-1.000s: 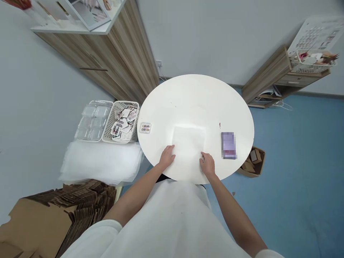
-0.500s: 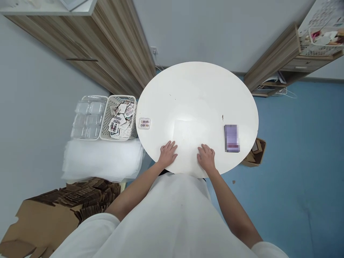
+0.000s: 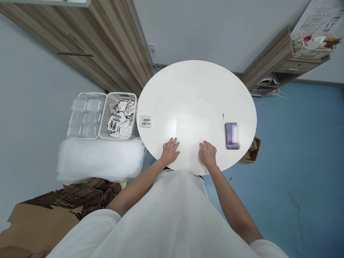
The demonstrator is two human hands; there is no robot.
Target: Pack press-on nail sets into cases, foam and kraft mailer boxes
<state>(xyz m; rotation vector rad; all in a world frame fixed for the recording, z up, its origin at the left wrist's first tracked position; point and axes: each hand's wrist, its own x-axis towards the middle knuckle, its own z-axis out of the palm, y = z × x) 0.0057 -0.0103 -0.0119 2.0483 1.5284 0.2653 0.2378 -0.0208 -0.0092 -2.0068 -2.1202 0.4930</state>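
My left hand (image 3: pixel 170 151) rests on the near edge of a white oval table (image 3: pixel 199 86), its fingers spread and holding nothing. A short way to the right, my right hand (image 3: pixel 208 154) lies on the tabletop with fingers loosely bent and apart, also holding nothing. Between and just beyond the hands is a faint whitish sheet (image 3: pixel 186 129), hard to tell from the tabletop. Right of my right hand is a purple rectangular item (image 3: pixel 232 136), its face blurred out. A small clear case (image 3: pixel 146 121) with several coloured round pieces lies at the table's left edge.
Left of the table are a white basket (image 3: pixel 104 125) of printed cards, clear plastic boxes (image 3: pixel 88 116) in another basket, and translucent sheets (image 3: pixel 99 157). Folded brown cardboard (image 3: pixel 86 197) is stacked nearer me. A cardboard box (image 3: pixel 252 152) sits on the floor at right. Wooden cabinets (image 3: pixel 118 43) stand behind.
The view has shifted slightly. Both hands stay on the table in nearly the same places, and nothing has been picked up or put down.
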